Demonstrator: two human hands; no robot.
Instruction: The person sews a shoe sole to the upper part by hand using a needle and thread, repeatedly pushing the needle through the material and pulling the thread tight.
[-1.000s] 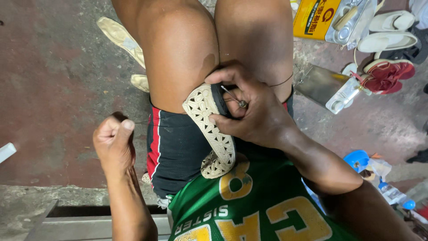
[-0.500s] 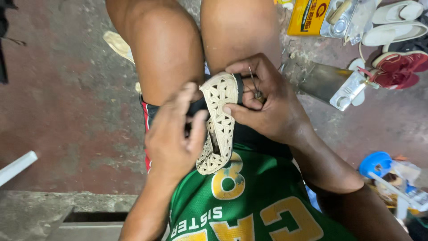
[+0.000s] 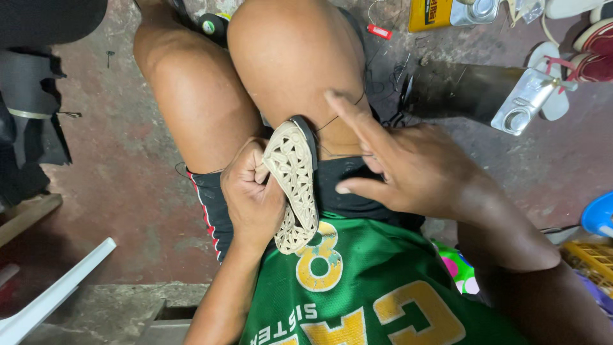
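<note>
Between the person's bare knees, on the lap, stands a cream shoe sole [image 3: 294,188] with a cut-out lattice face and a dark edge along its upper rim. It is on edge, toe end up against the right thigh, heel end down over the green jersey [image 3: 357,294]. The left hand [image 3: 252,195] is closed around the sole's near side, fingers curled over the lattice, clamping it firm. The right hand [image 3: 408,163] holds nothing solid that shows: its fingers are spread, the forefinger pointing up toward the knee, and a thin dark thread [image 3: 341,153] runs from the sole's rim across to it; whether the thread is pinched between thumb and finger I cannot tell.

As a judgement, the stitch goes best if the left hand keeps the sole pressed steady against the thigh while the thread is drawn straight and taut, not sideways, so it seats in the edge without cutting the lattice.

Farther out on the reddish concrete floor [image 3: 128,211], a yellow rectangular can [image 3: 431,14] stands at the top, contents hidden. A dark metal can [image 3: 476,92] lies on its side, its round capped spout toward the right; nothing spills. Sandals [image 3: 575,61] lie beyond it, and a blue tub [image 3: 600,214] shows at the right edge, its inside unseen.
</note>
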